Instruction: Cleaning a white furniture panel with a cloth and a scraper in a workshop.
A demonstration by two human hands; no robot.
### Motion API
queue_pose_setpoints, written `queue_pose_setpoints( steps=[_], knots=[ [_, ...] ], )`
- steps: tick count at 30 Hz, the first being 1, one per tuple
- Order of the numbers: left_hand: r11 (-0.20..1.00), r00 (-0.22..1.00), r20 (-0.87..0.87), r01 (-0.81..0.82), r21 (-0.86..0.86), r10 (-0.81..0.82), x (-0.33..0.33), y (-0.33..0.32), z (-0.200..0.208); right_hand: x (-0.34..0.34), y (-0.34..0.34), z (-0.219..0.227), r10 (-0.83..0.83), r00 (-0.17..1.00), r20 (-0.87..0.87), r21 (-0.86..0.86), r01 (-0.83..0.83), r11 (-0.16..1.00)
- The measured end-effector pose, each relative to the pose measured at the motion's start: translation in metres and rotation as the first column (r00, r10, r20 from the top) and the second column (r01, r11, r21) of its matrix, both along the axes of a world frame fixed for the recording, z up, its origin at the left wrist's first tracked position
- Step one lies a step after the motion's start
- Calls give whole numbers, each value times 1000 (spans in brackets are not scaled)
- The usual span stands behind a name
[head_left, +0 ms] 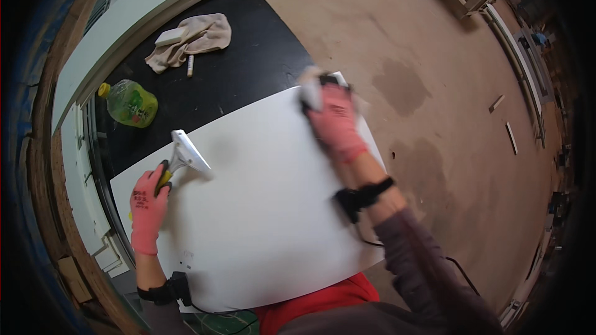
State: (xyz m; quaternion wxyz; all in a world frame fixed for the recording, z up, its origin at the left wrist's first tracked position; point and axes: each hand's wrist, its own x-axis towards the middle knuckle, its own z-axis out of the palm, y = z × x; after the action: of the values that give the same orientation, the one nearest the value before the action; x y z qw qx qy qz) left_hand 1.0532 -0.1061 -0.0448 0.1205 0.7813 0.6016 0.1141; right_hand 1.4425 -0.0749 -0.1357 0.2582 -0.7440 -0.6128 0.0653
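I read left hand (148,211) closed round the handle of a squeegee-like tool (189,152), head over the far-left part of the white panel (267,211). Right hand (335,121) is blurred at the panel's far-right corner, by a pale object (312,92); can't tell its grip. Panel lies partly over the black surface (254,37). Mostly plain white; dark marks (188,259) remain near-left. I'd call it mid-work.

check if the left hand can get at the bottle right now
Probably yes: nothing visible stands between the left hand and the bottle, though the hand holds the scraper and would likely need to free its grip.
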Motion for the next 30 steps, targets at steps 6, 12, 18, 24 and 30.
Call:
queue_pose_setpoints(
  steps=[6, 12, 18, 24, 30],
  knots=[
    [991, 957, -258, 130, -32, -134, -34, 21, -8, 13, -124, 22, 66, 969, 239, -105, -42, 994],
    [949, 891, -324, 299, -104, -317, -6, 49, 4, 2, -167, 27, 47, 970, 239, -359, 43, 932],
    [883, 819, -331, 438, -165, -469, 49, 65, 15, -1, -163, 36, 19, 977, 212, -355, 59, 933],
    [838, 717, -442, 508, -199, -539, 121, 78, 21, -1, -162, 32, 14, 986, 168, -411, 57, 910],
    [804, 639, -500, 540, -249, -584, 173, 89, 21, 4, -162, 34, 38, 987, 154, -423, 32, 906]
  ],
)
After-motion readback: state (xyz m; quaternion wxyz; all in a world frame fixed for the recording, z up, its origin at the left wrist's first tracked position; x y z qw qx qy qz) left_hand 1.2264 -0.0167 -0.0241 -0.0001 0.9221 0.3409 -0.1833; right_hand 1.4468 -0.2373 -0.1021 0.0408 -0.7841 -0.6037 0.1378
